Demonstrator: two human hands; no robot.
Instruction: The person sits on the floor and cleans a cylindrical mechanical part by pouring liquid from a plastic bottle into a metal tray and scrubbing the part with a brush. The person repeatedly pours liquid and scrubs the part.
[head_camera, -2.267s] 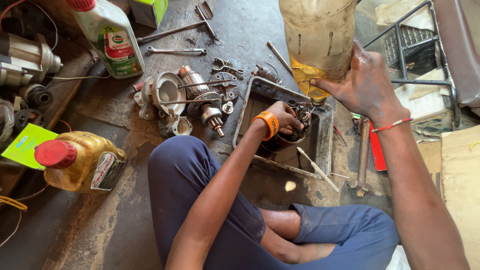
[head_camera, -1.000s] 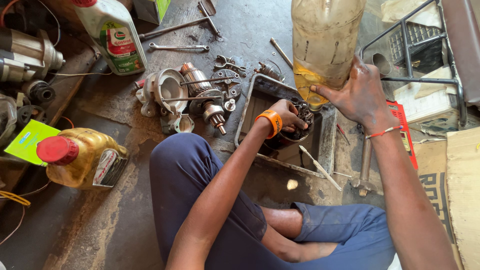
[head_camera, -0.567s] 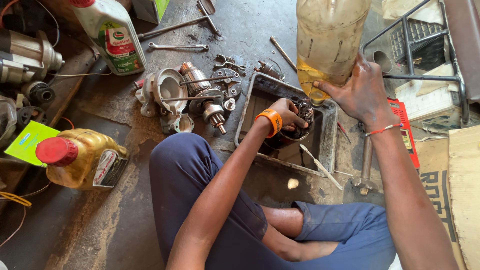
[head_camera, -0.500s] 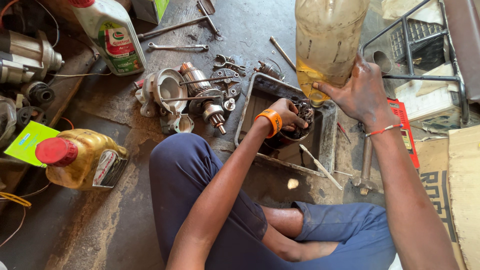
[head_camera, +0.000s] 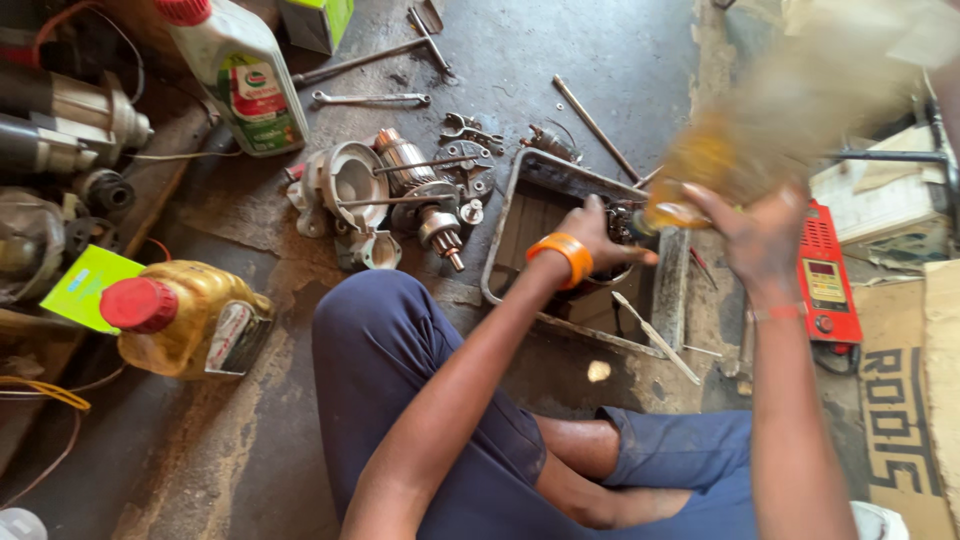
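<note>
Head view: right hand grips big plastic bottle, blurred, tipped neck-down over far right corner of metal tray on floor. Left hand closed around dirty motor part in same corner, under spout. Judgement: keep spout close above part, pour thin, hold part low inside tray so runoff stays in. Starter pieces lie just left of tray.

head camera, looking steeply down, close over floor
</note>
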